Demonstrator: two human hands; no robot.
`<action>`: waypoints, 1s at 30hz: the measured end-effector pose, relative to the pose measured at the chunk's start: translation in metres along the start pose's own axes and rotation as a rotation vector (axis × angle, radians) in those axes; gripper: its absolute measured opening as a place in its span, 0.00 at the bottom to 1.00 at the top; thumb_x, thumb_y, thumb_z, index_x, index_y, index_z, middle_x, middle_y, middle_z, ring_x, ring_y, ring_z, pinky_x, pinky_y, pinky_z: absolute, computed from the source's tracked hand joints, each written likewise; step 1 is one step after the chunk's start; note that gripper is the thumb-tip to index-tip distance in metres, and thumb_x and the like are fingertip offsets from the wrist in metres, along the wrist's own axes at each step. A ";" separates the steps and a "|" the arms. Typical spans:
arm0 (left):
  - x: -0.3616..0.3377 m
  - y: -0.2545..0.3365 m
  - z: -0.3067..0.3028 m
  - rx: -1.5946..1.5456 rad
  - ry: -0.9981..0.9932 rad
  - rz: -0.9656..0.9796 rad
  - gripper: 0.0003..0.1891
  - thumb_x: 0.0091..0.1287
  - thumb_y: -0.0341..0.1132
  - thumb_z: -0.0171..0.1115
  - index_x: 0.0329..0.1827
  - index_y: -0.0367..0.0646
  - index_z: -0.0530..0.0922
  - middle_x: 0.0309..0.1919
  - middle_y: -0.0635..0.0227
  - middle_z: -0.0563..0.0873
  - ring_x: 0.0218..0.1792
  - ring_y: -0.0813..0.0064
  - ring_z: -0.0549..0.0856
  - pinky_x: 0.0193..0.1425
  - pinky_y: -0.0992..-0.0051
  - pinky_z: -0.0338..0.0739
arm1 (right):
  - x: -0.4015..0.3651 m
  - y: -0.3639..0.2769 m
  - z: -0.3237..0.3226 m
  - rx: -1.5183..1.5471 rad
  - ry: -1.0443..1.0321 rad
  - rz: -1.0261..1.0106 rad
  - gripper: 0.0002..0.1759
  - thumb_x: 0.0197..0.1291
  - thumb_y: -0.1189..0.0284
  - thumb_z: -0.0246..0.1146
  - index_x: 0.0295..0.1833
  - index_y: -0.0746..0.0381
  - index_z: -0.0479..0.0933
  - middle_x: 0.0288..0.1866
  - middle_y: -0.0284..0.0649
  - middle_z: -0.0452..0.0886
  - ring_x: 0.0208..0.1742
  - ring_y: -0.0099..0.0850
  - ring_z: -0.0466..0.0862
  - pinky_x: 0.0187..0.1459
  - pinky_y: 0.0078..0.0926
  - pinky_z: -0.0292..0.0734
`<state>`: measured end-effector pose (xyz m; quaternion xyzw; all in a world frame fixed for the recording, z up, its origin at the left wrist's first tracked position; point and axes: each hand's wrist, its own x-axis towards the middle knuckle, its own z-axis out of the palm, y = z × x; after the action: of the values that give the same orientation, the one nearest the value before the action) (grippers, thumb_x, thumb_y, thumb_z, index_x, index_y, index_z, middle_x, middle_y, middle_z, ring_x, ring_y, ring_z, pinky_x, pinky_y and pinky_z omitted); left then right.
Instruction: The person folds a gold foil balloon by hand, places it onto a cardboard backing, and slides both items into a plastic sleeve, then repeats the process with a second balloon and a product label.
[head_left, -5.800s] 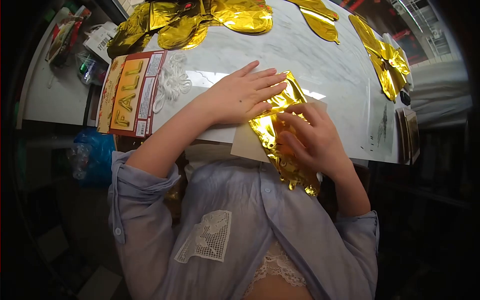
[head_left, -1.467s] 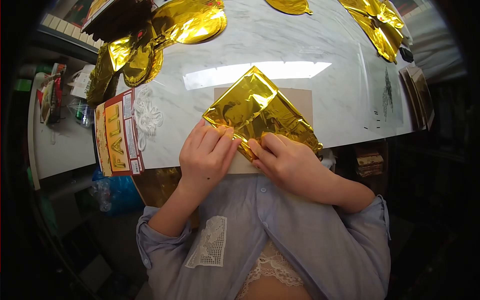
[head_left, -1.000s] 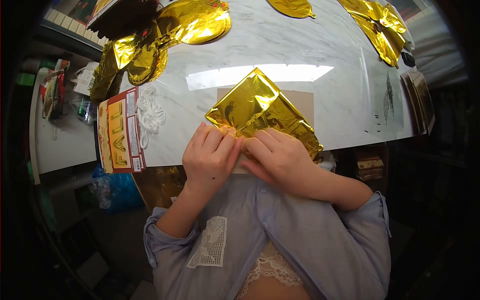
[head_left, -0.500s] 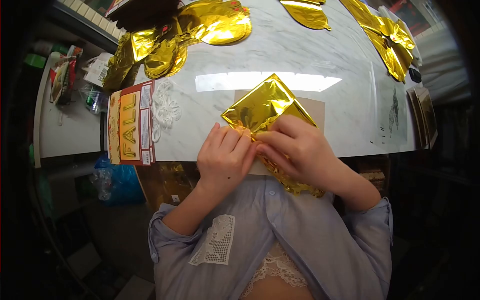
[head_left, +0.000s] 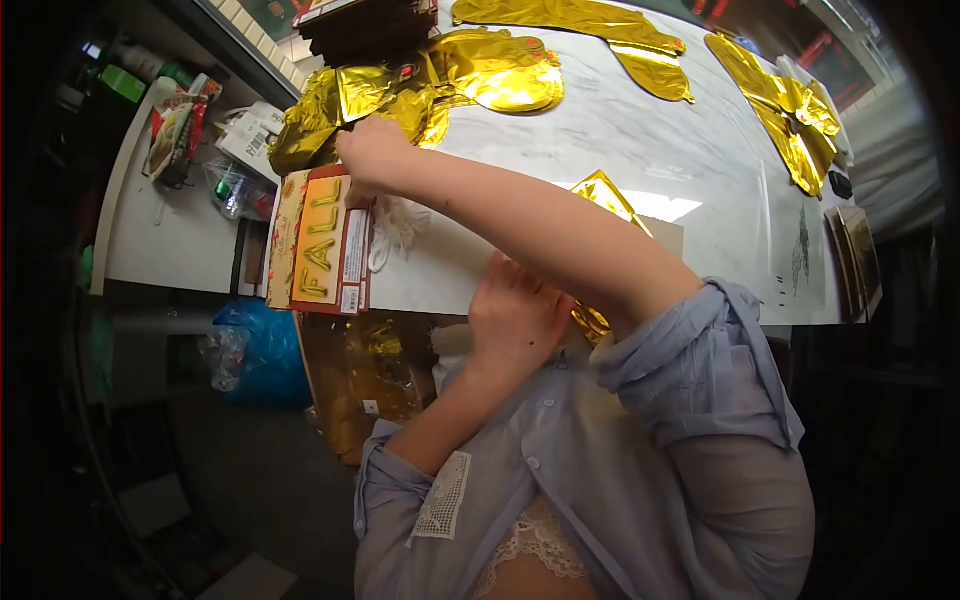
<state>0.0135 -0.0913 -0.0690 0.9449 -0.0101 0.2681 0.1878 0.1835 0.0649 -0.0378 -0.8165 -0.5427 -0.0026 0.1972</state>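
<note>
Right hand (head_left: 368,150) crossed to far left, above string (head_left: 395,225) beside FALL card (head_left: 322,240); fingers curled, grip unclear. Left hand (head_left: 515,315) seemingly flat, fingers extended, pressing foil (head_left: 604,193) at near counter (head_left: 620,110) edge, foil mostly under forearm.

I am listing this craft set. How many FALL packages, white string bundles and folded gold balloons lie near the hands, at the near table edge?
FALL package: 1
White string bundle: 1
Folded gold balloon: 1
Total: 3
</note>
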 end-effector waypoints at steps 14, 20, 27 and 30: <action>-0.001 0.004 0.000 -0.034 0.000 -0.032 0.11 0.63 0.37 0.77 0.42 0.43 0.85 0.41 0.64 0.84 0.48 0.58 0.84 0.69 0.53 0.81 | -0.005 0.026 -0.060 0.567 0.122 0.012 0.16 0.55 0.63 0.82 0.46 0.58 0.92 0.44 0.43 0.94 0.49 0.35 0.93 0.50 0.33 0.86; -0.002 0.004 0.001 -0.036 -0.002 -0.032 0.11 0.66 0.40 0.77 0.42 0.44 0.85 0.45 0.64 0.86 0.53 0.60 0.86 0.66 0.55 0.81 | -0.152 0.106 -0.142 1.062 0.050 0.435 0.15 0.69 0.68 0.77 0.54 0.64 0.86 0.38 0.31 0.87 0.38 0.18 0.85 0.38 0.19 0.77; -0.007 -0.002 0.007 0.035 0.021 0.005 0.18 0.61 0.42 0.81 0.51 0.46 0.90 0.48 0.65 0.87 0.50 0.53 0.85 0.49 0.58 0.83 | -0.320 0.147 -0.124 1.055 0.177 0.763 0.16 0.72 0.73 0.73 0.61 0.65 0.84 0.41 0.34 0.91 0.38 0.18 0.87 0.43 0.20 0.82; -0.005 -0.004 0.003 -0.003 -0.024 -0.012 0.17 0.58 0.41 0.81 0.48 0.47 0.88 0.46 0.67 0.85 0.50 0.56 0.85 0.51 0.58 0.82 | -0.342 0.139 -0.117 0.632 0.300 0.637 0.18 0.69 0.75 0.74 0.63 0.63 0.84 0.46 0.37 0.91 0.42 0.21 0.88 0.46 0.24 0.84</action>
<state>0.0108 -0.0894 -0.0755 0.9478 -0.0070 0.2555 0.1909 0.1907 -0.3221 -0.0485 -0.8328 -0.2050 0.1056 0.5033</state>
